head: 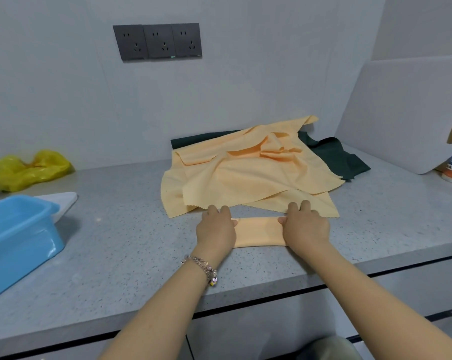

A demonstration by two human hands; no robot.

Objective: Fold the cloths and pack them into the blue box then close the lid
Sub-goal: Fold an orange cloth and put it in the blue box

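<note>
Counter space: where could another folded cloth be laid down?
Bare counter lies between the blue box and the left hand. It is crowded behind both hands, where the orange cloths pile over a dark green cloth.

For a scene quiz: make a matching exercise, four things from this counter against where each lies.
Things:
1. blue box
2. yellow plastic bag
3. folded orange cloth
4. dark green cloth

Places:
A. between the two hands, near the front edge
B. far left, by the wall
C. under the loose orange cloths, at the back
D. left edge of the counter, open

Pairs: 1-D, 2-B, 3-A, 4-C
</note>
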